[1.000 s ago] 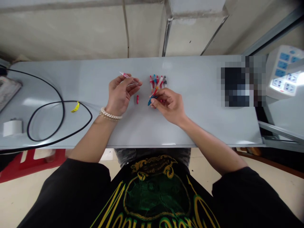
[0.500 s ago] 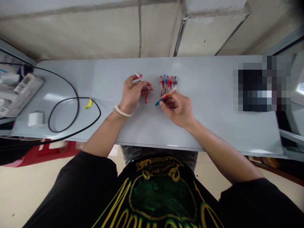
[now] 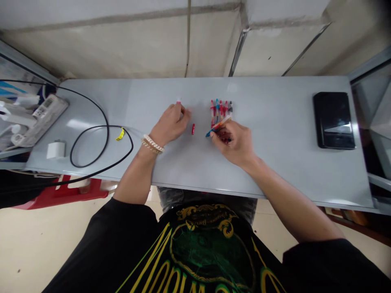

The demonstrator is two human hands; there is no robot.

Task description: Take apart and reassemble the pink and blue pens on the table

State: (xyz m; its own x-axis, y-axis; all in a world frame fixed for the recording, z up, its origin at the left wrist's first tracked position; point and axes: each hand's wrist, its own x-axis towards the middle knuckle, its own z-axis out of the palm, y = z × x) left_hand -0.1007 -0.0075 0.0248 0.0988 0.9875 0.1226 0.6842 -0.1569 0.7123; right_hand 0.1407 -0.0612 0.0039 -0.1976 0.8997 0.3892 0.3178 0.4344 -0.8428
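The blue-tipped pen piece (image 3: pixel 211 132) sits in the right hand (image 3: pixel 213 131), gripped between thumb and forefinger, its orange-red and pale length slanting up toward the far right. That hand's other fingers curl inward over the near ends of a row of pens (image 3: pixel 221 109); whether they touch the row cannot be told. The left hand (image 3: pixel 175 122) is closed, back upward, fingers bent round a clear-and-pink piece (image 3: pixel 179 101) whose end juts past the far side; the grip itself looks blurred, so its exact hold is hard to judge. The two hands stand apart, with a small red piece (image 3: pixel 193 129) lying between them on the grey surface (image 3: pixel 189 162), nearer the left. Both forearms reach in from the near edge, angled toward each other, a pale bracelet (image 3: pixel 153 143) round the left wrist. Farther left lie a looped black cable (image 3: pixel 105 118) with a yellow tag (image 3: pixel 120 134) and a white adapter (image 3: pixel 56 149); far right, a black case (image 3: pixel 334 120).
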